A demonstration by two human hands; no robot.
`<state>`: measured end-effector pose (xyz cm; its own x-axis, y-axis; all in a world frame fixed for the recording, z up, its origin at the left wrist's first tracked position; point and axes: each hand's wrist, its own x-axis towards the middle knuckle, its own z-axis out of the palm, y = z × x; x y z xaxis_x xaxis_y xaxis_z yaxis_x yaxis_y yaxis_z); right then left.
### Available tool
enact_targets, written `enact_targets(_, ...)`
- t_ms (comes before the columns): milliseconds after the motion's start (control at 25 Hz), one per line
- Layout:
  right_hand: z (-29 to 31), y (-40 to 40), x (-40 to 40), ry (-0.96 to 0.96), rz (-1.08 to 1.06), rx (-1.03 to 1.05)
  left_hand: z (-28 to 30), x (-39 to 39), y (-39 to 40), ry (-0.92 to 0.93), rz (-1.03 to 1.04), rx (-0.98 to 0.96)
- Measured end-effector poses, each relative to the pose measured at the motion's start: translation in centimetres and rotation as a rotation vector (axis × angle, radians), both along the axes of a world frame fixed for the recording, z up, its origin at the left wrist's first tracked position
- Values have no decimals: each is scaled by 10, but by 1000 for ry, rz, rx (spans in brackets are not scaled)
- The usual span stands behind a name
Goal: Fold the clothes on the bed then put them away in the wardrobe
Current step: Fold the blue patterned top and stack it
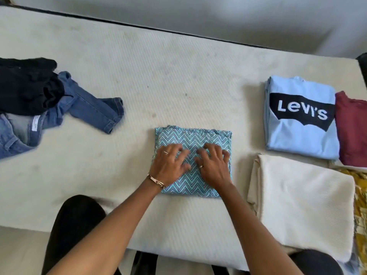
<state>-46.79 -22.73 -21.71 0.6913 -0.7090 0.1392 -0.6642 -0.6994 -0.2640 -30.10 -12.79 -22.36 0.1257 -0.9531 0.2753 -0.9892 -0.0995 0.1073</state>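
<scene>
Both hands lie flat on a folded teal zigzag-patterned garment (198, 139) that sits near the front edge of the bed (139, 76). The left hand (170, 163) rests on its left half, fingers spread and straight, a ring on one finger and a bracelet at the wrist. The right hand (213, 165) presses beside it, fingers splayed too, gripping nothing.

To the right, well apart from that piece, folded clothes lie in a group: a light blue Levi's T-shirt (297, 135) farther back, a dark red top (352, 132) touching its right side, a cream knit (301, 201) nearer the front, and a yellow patterned cloth (360, 205) at the frame's edge.

At the far left a pair of blue jeans (87, 108) lies unfolded, with a crumpled black garment (27, 86) heaped partly on it.
</scene>
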Motion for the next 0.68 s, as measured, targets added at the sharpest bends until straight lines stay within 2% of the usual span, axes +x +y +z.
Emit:
enact_targets(40, -7, 1, -8, 108, 62, 45, -9, -3, 7, -20, -92, 112)
enact_targets(80, -10, -2, -16, 186, 41, 105, -18, -2, 13, -31, -85, 219)
enact_targets(120, -11, -7, -23, 226, -49, 174, -25, 0, 17, -35, 6, 286)
enact_targets(200, -5, -11, -30, 132, -342, 315, -26, 4, 19, 45, 308, 315)
enact_targets(240, 0, -10, -30, 19, -505, 388, -20, 3, 17, 159, 499, 290)
enact_targets(320, 5, -3, -26, -161, -761, 500, -4, -3, 10, 506, 814, 248)
enact_targets(400, 8, 5, -22, -148, -826, 619, 7, -5, 6, 875, 930, 305)
enact_targets(480, 11, 3, -22, -239, -816, 871, 18, 2, 7, 1234, 965, 312)
enact_targets(560, 19, 0, -26, -468, -763, 1158, 38, 11, 9, 1604, 914, 271)
enact_targets(680, 47, -4, -43, -701, -619, 1284, 69, 3, 9, 1795, 720, 192)
